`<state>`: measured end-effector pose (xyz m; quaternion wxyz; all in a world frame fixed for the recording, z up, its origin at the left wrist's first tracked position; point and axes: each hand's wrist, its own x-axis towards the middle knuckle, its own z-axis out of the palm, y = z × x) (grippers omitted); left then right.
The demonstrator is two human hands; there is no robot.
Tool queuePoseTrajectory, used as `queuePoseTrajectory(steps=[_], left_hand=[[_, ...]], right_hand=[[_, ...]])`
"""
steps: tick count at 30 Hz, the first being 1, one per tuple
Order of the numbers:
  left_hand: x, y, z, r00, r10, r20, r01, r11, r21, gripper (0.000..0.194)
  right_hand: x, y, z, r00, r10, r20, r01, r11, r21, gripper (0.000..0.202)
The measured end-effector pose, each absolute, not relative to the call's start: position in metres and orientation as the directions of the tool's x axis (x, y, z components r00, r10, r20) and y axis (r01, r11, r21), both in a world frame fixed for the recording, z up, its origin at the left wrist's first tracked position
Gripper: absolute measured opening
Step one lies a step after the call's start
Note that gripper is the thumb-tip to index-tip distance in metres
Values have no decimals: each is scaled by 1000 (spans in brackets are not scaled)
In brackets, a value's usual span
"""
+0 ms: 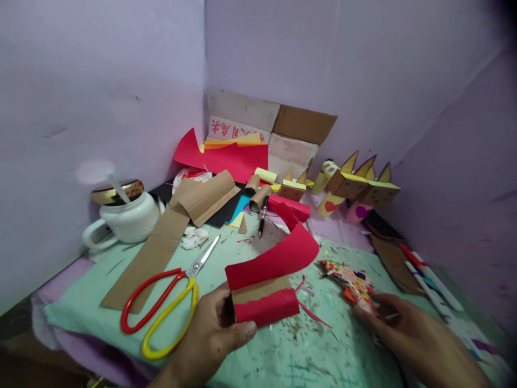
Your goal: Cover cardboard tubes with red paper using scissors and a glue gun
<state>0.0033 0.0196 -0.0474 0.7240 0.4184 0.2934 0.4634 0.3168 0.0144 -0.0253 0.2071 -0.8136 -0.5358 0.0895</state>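
My left fingers (pixel 215 335) grasp a cardboard piece (pixel 262 290) partly wrapped in red paper (pixel 274 257), held above the green cloth (pixel 258 353); my right fingers (pixel 398 325) grasp a colorful patterned object (pixel 354 284). Open scissors (pixel 186 277) lie beside my left hand; a white pot (pixel 131 220) stands farther left.

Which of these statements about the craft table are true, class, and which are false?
1. The left hand holds a cardboard piece partly covered in red. True.
2. The scissors have two blue handles. False: on the scissors, one handle is red, the other yellow.
3. The white pot stands left of the scissors. True.
4. The right hand holds a pen. False: the right hand holds a multicoloured patterned item.
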Motion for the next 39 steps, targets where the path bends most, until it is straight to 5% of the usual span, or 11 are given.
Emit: queuePoseTrajectory(steps=[2,5,8,11,16,19,22,27,36,39], left_hand=[[4,20,-47,414,910,-23,-431,218,876,49],[5,21,-46,414,910,-8,-432,204,879,47],[6,22,-47,414,910,-3,-419,193,887,47],[7,21,-48,419,908,-4,-413,195,890,44],[9,24,-44,414,909,-47,-385,221,896,43],[9,28,-42,403,910,-96,-373,259,891,44],[10,33,-41,391,909,-147,-363,299,883,45],[11,36,-38,419,899,-130,-379,303,875,47],[11,33,-36,504,862,-45,-348,250,904,59],[9,31,-35,445,895,-32,-198,133,971,66]], right_hand=[[306,9,-21,361,927,106,823,-263,-504,47],[266,4,-16,71,953,296,736,150,-660,29],[225,9,-16,-161,885,437,658,427,-621,21],[208,17,-23,-249,844,474,608,517,-602,28],[210,20,-36,-119,943,311,487,328,-809,26],[206,20,-37,53,997,60,242,45,-969,32],[199,22,-32,49,994,-94,67,-98,-993,44],[190,21,-26,29,989,-145,-31,-144,-989,60],[188,16,-31,45,988,-149,-98,-144,-985,40],[187,17,-30,53,988,-148,-73,-144,-987,36]])
